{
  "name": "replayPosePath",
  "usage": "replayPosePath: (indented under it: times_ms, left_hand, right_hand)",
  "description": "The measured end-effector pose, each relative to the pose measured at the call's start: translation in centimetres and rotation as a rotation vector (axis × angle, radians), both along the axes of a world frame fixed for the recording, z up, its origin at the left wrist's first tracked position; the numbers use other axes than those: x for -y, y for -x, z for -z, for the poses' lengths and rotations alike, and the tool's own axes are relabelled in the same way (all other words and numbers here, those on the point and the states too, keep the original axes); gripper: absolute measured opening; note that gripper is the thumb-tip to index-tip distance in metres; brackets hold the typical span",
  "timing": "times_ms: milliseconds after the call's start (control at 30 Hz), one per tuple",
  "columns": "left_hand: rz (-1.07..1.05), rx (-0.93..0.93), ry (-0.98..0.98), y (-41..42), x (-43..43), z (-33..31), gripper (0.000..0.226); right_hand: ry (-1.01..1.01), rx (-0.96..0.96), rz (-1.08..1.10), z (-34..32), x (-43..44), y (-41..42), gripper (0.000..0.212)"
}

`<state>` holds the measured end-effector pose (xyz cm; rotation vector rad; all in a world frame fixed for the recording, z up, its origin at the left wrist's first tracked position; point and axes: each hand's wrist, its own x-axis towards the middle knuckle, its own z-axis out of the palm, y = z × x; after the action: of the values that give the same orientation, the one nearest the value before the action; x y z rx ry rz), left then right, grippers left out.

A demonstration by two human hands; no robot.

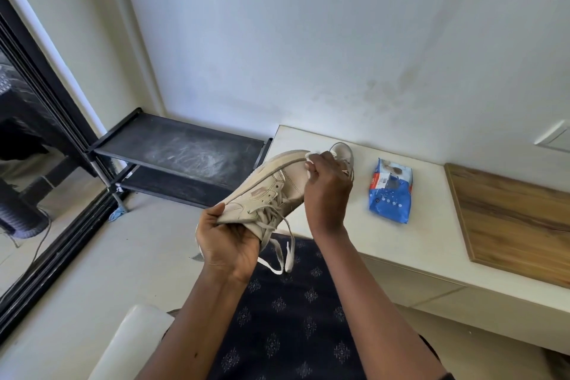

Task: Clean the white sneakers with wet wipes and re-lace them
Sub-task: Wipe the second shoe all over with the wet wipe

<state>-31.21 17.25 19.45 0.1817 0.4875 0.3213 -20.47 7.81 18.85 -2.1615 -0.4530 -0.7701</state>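
White wipe (pixel 309 158) pinched in right hand (pixel 328 191), fingers curled, pressed to toe end of sneaker (pixel 271 191). Left hand (pixel 226 244) grips the heel; shoe held in air above lap, laces (pixel 285 253) hanging loose. Second sneaker (pixel 342 153) on counter (pixel 431 244), mostly hidden behind right hand. Blue wipes pack (pixel 390 191) lies near it. Black shoe rack (pixel 185 151) stands left of counter.

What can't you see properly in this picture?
All in the head view:
- Second sneaker on the counter: mostly behind the right hand.
- Wipe: only white bits peek from that hand's fingers.
- Held sneaker: heel covered by the left hand.
- Blue pack: print too small to read.
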Motion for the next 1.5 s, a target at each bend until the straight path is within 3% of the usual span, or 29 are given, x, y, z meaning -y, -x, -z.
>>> replayPosePath:
  times_ms: [67, 167, 300, 633, 800, 1033, 1133, 1500]
  left_hand:
    - [-0.003, -0.002, 0.006, -0.1, 0.1, 0.2, 0.048]
    - [0.004, -0.018, 0.009, -0.5, 0.0, 0.3, 0.066]
    - [-0.020, 0.001, 0.050, -1.1, 0.0, 1.1, 0.071]
    - [-0.082, -0.139, 0.123, -5.1, -0.7, 3.4, 0.072]
    - [-0.118, -0.111, 0.284, -9.9, -1.8, 3.6, 0.038]
    - [-0.125, -0.287, 0.390, -18.5, -1.7, 8.8, 0.035]
    - [-0.147, -0.325, 0.421, -21.4, -1.1, 10.9, 0.030]
    - [-0.244, -0.356, 0.469, -28.7, 0.1, 12.4, 0.032]
  right_hand:
    - [0.013, 0.001, -0.091, 0.5, -0.9, 0.2, 0.020]
    - [0.122, 0.038, -0.191, 0.9, -2.2, 0.7, 0.026]
    - [0.248, 0.123, -0.090, 0.6, -2.0, -0.8, 0.024]
    - [-0.094, -0.312, 0.271, 3.4, -0.6, -4.1, 0.014]
    - [-0.224, -0.572, 0.119, 6.1, 0.0, -6.6, 0.012]
    - [-0.958, -0.866, 0.202, 9.1, -0.6, -10.9, 0.016]
    - [-1.121, -0.944, 0.207, 10.7, -0.9, -11.7, 0.012]
    - [-1.158, -0.975, 0.196, 14.6, -1.2, -14.1, 0.024]
